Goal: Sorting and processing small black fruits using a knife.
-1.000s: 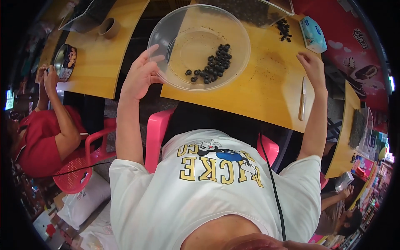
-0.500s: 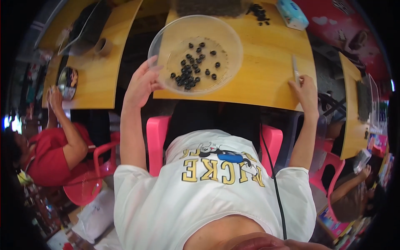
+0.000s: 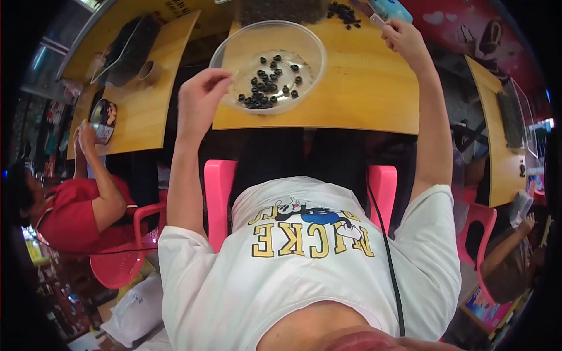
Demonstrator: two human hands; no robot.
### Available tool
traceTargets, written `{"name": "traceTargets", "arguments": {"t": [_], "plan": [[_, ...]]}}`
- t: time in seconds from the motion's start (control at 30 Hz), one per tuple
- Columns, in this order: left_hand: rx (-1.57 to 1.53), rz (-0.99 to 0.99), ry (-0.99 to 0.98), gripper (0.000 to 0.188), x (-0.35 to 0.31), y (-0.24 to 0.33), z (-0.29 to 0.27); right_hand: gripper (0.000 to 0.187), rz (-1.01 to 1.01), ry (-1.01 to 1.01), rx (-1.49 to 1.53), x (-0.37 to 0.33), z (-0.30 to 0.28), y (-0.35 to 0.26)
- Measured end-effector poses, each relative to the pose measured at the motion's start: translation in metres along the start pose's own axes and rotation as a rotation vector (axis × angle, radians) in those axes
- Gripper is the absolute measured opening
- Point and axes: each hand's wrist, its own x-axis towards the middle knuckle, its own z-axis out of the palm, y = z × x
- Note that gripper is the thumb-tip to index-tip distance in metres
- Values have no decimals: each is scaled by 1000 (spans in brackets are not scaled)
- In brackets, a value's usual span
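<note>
A clear round plastic bowl (image 3: 313,44) stands on the wooden table, with many small round black pieces (image 3: 263,88) lying in its bottom. Over the bowl's left rim is my left hand (image 3: 201,93), its fingers curled and thumb drawn close to the index finger. Whether something small sits between those fingertips I cannot make out. Reaching to the table's far right, my right hand (image 3: 404,44) is closed around the pale handle of a knife (image 3: 377,21). The blade points away to the far left, near a loose pile of black pieces (image 3: 344,14).
A blue tissue pack (image 3: 393,9) lies beyond my right hand. At the table's far edge sits a dark-filled container (image 3: 281,10). A person in red works at the left table (image 3: 143,126); another sits at the right. Pink chair arms (image 3: 218,199) flank me, and a black cable hangs down my shirt.
My right hand has carried the knife from the table's right edge to its far side. My left hand has let go of the bowl's rim and lifted, fingers curling; the bowl sits slightly farther left.
</note>
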Motion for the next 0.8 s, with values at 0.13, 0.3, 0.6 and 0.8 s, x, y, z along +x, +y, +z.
{"name": "traceTargets", "arguments": {"t": [0.13,0.3,0.6,0.8], "plan": [[166,-4,-182,16,18,6,5,21,-80,80,285,-51,26,-33],[344,148,-373,18,66,-10,37,22,178,-3,778,-117,28,-21],[526,113,-593,18,99,-40,82,20,209,115,908,-157,34,-23],[486,132,-559,19,94,-29,77,20,201,44,994,-156,44,-35]]}}
